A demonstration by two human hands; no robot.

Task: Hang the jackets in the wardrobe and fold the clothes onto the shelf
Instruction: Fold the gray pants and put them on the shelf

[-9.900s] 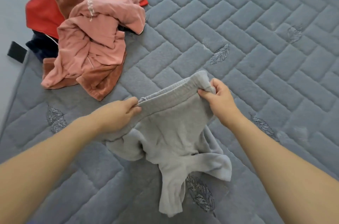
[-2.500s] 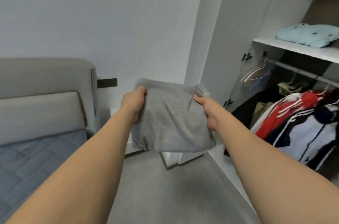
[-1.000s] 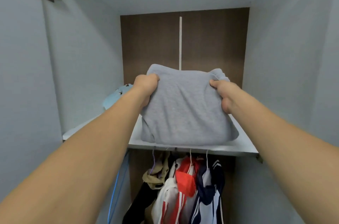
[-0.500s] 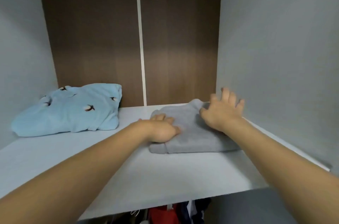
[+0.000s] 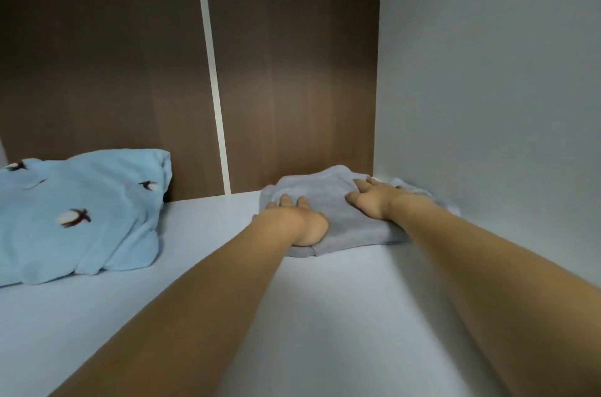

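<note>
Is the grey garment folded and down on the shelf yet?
Yes. The grey garment lies folded on the shelf in the back right corner, with the left hand and right hand flat on it.

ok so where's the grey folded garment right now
In the head view the grey folded garment lies on the white shelf in its back right corner, under both flat hands, apart from the light blue folded garment on the left.

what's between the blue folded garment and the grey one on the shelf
In the head view, only bare white shelf lies between the blue garment and the grey garment.
</note>
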